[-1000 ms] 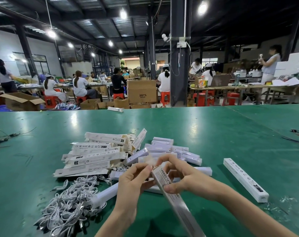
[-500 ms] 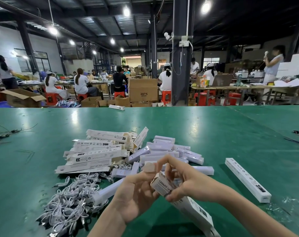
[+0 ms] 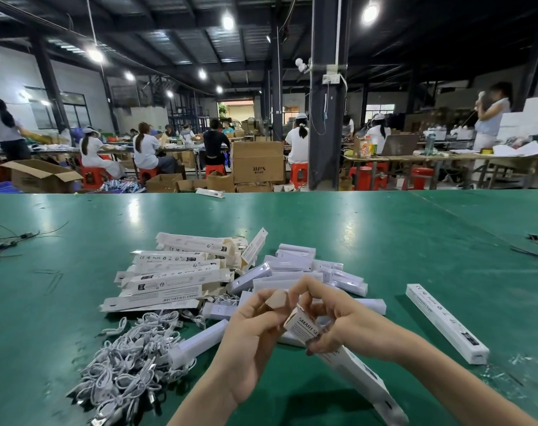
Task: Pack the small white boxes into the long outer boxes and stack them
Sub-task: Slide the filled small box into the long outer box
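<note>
Both my hands hold one long printed outer box point(image 3: 357, 373) low over the green table point(image 3: 384, 241). My right hand point(image 3: 341, 327) grips its upper end, fingers curled round it. My left hand point(image 3: 249, 339) pinches the brown end flap point(image 3: 277, 299) of that box. Behind my hands lies a heap of small white boxes point(image 3: 304, 269), and left of it a pile of flat empty outer boxes point(image 3: 175, 275). One closed outer box point(image 3: 446, 321) lies alone to the right.
A tangle of white cables point(image 3: 126, 364) lies at the front left, with a white box point(image 3: 197, 345) on its edge. Dark wires point(image 3: 12, 241) trail at the table's left and right edges. Beyond the table, people sit among cardboard cartons point(image 3: 257, 161).
The outer box has tilted from steep to flatter, its far end dropping toward me. My left hand has shifted up onto the end flap; my right hand curls tighter on the end.
</note>
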`<state>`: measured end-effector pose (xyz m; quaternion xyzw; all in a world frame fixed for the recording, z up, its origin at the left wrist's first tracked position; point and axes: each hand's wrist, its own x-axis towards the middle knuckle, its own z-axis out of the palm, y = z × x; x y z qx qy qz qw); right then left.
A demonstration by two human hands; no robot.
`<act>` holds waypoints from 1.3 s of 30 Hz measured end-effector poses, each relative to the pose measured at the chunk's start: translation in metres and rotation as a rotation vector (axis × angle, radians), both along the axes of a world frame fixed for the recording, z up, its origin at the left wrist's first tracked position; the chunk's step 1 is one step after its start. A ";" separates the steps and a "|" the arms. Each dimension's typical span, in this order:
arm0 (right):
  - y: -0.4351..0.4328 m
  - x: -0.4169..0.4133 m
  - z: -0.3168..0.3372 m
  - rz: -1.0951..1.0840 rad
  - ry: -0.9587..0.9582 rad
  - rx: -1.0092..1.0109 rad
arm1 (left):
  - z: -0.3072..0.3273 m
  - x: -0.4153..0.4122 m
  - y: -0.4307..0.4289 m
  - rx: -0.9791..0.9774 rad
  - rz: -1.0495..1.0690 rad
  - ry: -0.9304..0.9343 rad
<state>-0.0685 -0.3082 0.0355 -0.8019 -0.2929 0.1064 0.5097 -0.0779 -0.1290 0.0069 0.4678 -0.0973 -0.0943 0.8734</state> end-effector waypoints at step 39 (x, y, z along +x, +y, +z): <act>-0.005 -0.009 0.015 -0.104 0.091 0.066 | -0.007 -0.013 -0.013 0.348 0.300 -0.375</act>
